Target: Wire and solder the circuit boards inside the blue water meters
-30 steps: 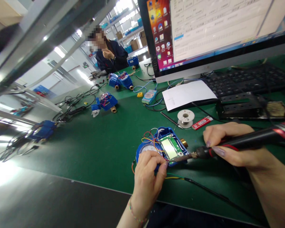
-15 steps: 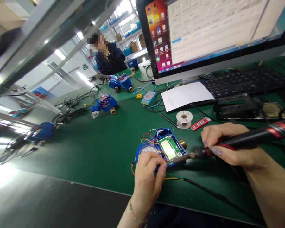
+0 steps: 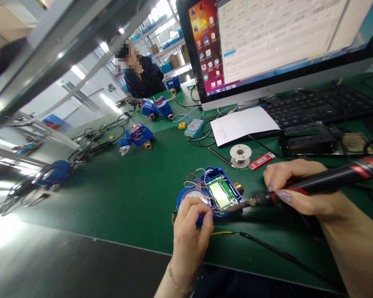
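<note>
A blue water meter (image 3: 183,194) lies on the bench with its housing open. Inside sits a green circuit board with a pale display (image 3: 220,194), and thin coloured wires (image 3: 192,182) loop over its left side. My right hand (image 3: 298,186) grips a soldering iron (image 3: 323,180) like a pen, its tip at the board's lower edge. Fingers pinched, my left hand (image 3: 191,227) is at the board's lower left corner on what looks like a thin wire, mostly hidden by the fingertips. A brass fitting (image 3: 238,187) sticks out on the meter's right.
Beyond the meter lie a solder spool (image 3: 240,155), a red-and-white packet (image 3: 261,161), a thin dark rod (image 3: 220,157) and paper (image 3: 244,125). A monitor (image 3: 276,45) and keyboard (image 3: 326,107) stand behind. More blue meters (image 3: 139,134) and cables lie leftward. A person (image 3: 144,74) sits across.
My left hand has drawn slightly left and down, away from the iron's tip. The right hand and the iron have hardly moved.
</note>
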Action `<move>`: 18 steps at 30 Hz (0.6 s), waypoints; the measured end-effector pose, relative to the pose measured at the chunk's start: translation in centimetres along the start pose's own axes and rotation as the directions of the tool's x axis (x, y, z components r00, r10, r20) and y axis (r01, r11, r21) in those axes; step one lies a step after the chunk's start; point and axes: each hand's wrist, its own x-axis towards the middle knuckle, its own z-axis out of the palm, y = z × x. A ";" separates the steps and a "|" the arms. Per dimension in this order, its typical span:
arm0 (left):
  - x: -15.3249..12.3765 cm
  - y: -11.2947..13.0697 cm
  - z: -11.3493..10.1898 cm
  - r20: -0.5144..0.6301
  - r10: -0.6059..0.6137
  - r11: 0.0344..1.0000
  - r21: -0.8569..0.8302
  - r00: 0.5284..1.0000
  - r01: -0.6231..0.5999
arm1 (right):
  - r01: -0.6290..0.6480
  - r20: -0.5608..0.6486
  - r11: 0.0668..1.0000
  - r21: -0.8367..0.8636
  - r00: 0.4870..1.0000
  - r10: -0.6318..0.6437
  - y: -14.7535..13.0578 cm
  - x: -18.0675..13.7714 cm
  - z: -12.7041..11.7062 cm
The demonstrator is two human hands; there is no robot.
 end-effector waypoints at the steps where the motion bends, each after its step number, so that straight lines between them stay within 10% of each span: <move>1: -0.1 0.0 0.0 -0.007 0.000 1.000 -0.008 1.000 0.000 | 0.004 -0.015 1.000 -0.004 1.000 -0.004 0.0 0.0 0.0; 18: -0.8 -0.8 -0.1 -0.081 0.025 0.994 -0.108 0.996 -0.034 | 0.053 -0.059 0.988 -0.146 0.996 -0.063 -1.4 -1.3 0.6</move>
